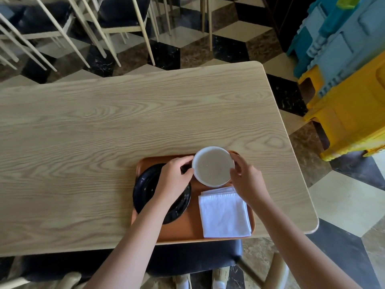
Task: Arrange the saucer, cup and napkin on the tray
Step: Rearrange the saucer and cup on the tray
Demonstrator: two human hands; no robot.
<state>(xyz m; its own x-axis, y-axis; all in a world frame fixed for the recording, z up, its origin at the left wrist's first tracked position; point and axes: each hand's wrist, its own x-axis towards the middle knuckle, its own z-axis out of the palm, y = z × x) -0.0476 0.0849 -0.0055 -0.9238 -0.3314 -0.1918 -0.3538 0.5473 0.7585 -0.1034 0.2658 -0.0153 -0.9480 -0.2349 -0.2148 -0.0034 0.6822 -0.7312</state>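
An orange tray (187, 228) lies at the near edge of the wooden table. A black saucer (145, 188) rests on its left half, partly under my left forearm. A folded white napkin (224, 213) lies on the tray's right half. A white cup (212, 166) with a pale inside is at the tray's far right corner, seen from above. My left hand (174, 180) grips the cup's left side and my right hand (245, 180) grips its right side. Whether the cup touches the tray I cannot tell.
The light wooden table (125, 122) stretches far and left of the tray. A dark-cushioned chair (198, 259) sits below the near edge. Several pale-legged chairs (116, 24) stand beyond the table. Yellow and blue plastic crates (343, 80) are stacked at the right.
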